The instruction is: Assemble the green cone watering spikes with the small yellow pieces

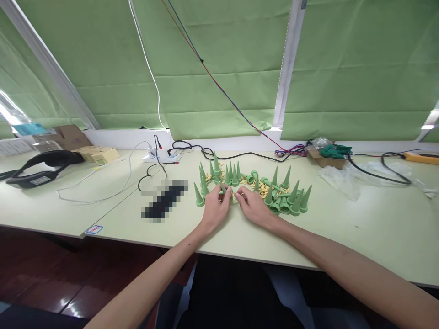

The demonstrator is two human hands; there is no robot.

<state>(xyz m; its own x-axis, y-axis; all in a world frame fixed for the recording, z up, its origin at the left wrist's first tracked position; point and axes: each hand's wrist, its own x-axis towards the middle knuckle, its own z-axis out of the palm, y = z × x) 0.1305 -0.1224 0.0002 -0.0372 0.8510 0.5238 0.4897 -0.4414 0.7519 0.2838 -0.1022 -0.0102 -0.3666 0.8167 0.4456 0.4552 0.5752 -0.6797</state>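
Note:
My left hand [216, 208] is closed round a green plastic cone spike [223, 188], part of which its fingers hide. Just to the right, my right hand [255, 208] is pinched at the fingertips on a small yellow plastic piece [233, 195], held close to the spike; its exact shape is too small to tell. Behind the hands, several green spikes stand upright, among them a tall stacked one [216, 168]. Loose yellow pieces [263, 189] lie in a heap beyond my right hand. More green spikes [284, 205] lie or stand to its right, some showing their hollow ends.
A power strip [161, 156] with plugs and a black cable [236, 154] runs along the back. Headphones [44, 167] and small boxes [103, 156] sit at the left. An open carton [325, 157] and clear plastic bags [343, 178] are at the right. A blurred dark patch [164, 201] lies left.

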